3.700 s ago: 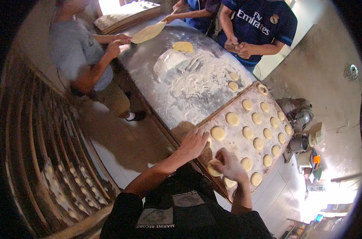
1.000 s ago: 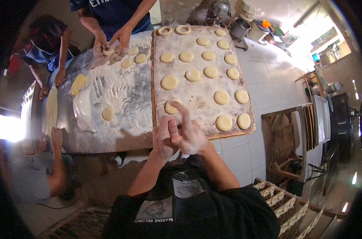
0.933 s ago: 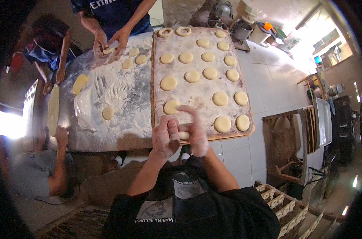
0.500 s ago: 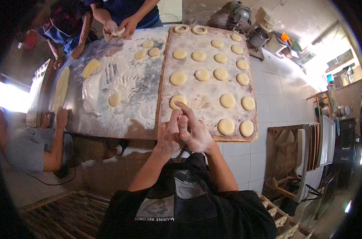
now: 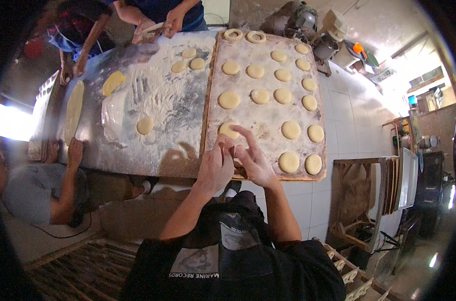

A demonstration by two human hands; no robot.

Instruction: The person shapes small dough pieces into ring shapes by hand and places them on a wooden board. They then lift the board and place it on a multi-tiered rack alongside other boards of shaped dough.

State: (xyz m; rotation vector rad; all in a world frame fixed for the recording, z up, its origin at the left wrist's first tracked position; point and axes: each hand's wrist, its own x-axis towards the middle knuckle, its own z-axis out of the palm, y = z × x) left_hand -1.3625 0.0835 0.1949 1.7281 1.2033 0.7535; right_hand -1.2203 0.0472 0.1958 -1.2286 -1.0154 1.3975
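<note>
My left hand (image 5: 215,168) is floury, with its fingers bunched together just over the near edge of a floured wooden board (image 5: 248,150). Whether anything is between those fingers is hidden. Close beside it, my right hand (image 5: 258,164) has its index finger and thumb spread apart and holds nothing visible. Just beyond my fingertips lies a pale round of dough (image 5: 228,130), partly covered by them. Several more dough rounds (image 5: 290,130) sit in loose rows on the board. At its far edge are two dough rings (image 5: 256,37).
To the left is a floured metal table (image 5: 172,110) with a few dough rounds (image 5: 145,125), a clear plastic sheet (image 5: 115,118), yellow dough (image 5: 113,83) and a long dough strip (image 5: 74,113). Co-workers stand around it; one handles dough (image 5: 152,28). A wooden rack (image 5: 356,195) stands right.
My hands, pressed together before, have loosened and partly separated, with the right fingers spreading. The far co-worker's dough has been turned. The view has shifted slightly.
</note>
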